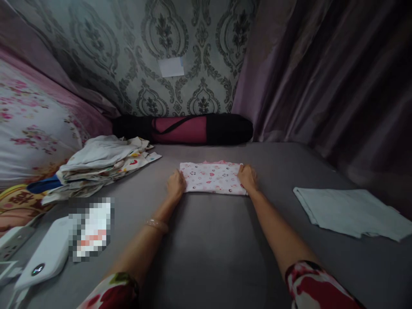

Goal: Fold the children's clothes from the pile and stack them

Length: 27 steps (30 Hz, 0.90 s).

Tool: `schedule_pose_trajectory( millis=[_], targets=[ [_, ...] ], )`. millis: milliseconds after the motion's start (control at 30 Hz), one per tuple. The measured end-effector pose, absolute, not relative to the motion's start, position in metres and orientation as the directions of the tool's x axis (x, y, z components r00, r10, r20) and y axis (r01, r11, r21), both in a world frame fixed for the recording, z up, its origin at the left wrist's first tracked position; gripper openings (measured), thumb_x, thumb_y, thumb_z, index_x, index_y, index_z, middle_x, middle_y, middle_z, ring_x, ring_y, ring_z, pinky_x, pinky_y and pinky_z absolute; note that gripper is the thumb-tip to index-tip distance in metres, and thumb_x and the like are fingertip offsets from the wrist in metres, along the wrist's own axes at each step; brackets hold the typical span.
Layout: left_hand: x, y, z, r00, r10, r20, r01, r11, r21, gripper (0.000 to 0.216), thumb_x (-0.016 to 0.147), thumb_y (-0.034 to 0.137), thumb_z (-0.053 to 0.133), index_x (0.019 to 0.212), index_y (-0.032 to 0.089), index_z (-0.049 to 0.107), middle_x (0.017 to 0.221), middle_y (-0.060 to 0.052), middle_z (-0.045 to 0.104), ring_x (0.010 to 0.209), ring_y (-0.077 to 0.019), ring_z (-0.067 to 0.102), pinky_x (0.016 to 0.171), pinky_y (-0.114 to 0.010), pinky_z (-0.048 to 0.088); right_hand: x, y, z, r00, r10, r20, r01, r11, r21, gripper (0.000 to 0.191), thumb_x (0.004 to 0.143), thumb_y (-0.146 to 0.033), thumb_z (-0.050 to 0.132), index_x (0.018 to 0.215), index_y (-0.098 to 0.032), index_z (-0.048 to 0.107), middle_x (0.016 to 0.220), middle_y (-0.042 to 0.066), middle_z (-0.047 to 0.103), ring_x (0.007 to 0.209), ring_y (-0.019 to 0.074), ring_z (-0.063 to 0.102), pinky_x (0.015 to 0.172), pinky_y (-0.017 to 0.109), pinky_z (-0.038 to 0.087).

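Folded white fabric piece with pink print (211, 178): centre, on smooth grey sheet (212, 253). Left hand (176, 185): grip pinching the fabric's nine-o'clock end. Right hand (248, 178): grip pinching its three-o'clock end. Folded pale-green cloth (350, 211): towards four o'clock.

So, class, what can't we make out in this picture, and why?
All in the head view:
Pixelated item: masked by coarse blocks.
Power strip: cut off by the left edge.
Printed cloth: underside hidden by its upper layer.
Left hand: slightly blurred, exact hold unclear.
Display on the white device: too small to read.
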<state>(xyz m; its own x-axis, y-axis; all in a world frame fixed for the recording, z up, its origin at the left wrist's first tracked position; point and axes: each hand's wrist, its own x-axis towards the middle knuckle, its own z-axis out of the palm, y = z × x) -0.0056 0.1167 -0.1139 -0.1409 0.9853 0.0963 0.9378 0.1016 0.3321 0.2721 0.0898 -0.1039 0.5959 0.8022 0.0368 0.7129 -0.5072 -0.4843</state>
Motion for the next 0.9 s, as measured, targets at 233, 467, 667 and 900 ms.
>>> schedule_pose_trajectory(
  millis=[233, 467, 667, 900],
  targets=[
    [-0.02, 0.123, -0.107, -0.191, 0.981, 0.04, 0.852, 0.145, 0.503, 0.032, 0.09, 0.042, 0.044, 0.095, 0.014, 0.06, 0.095, -0.019, 0.068, 0.091, -0.0291, 0.065, 0.071, -0.034, 0.046, 0.294, 0.083, -0.084, 0.536, 0.829, -0.161, 0.566, -0.494, -0.66, 0.041, 0.097, -0.039, 0.038, 0.095, -0.011, 0.067, 0.088, 0.017, 0.071, 0.083, 0.022, 0.068, 0.068, 0.028, 0.051],
    [-0.063, 0.102, -0.103, -0.03, 0.989, -0.143, 0.686, 0.125, 0.717, 0.034, 0.077, 0.049, 0.057, 0.07, 0.017, 0.06, 0.056, -0.003, 0.058, 0.054, -0.0161, 0.054, 0.048, -0.024, 0.036, 0.309, 0.014, -0.092, 0.392, 0.883, -0.259, 0.375, -0.411, -0.831, 0.036, 0.096, -0.036, 0.04, 0.08, -0.013, 0.062, 0.069, 0.004, 0.065, 0.04, 0.0059, 0.046, 0.034, 0.017, 0.03],
    [-0.068, 0.081, -0.097, 0.113, 0.937, -0.33, 0.547, 0.218, 0.808, 0.045, 0.059, 0.059, 0.068, 0.071, 0.016, 0.061, 0.045, 0.007, 0.042, 0.039, -0.0077, 0.034, 0.041, -0.021, 0.021, 0.289, -0.011, -0.1, 0.291, 0.92, -0.262, 0.442, -0.372, -0.816, 0.026, 0.093, -0.037, 0.046, 0.08, -0.017, 0.055, 0.048, -0.006, 0.052, 0.032, 0.0049, 0.037, 0.032, 0.016, 0.022],
    [-0.057, 0.085, -0.093, 0.003, 0.952, -0.307, 0.674, 0.224, 0.704, 0.033, 0.066, 0.047, 0.067, 0.067, 0.014, 0.064, 0.044, 0.005, 0.045, 0.043, -0.0098, 0.04, 0.044, -0.022, 0.027, 0.287, 0.005, -0.105, 0.388, 0.858, -0.336, 0.614, -0.513, -0.6, 0.042, 0.092, -0.043, 0.046, 0.066, -0.014, 0.062, 0.042, 0.0, 0.054, 0.032, 0.0068, 0.043, 0.037, 0.018, 0.03]
  ],
)
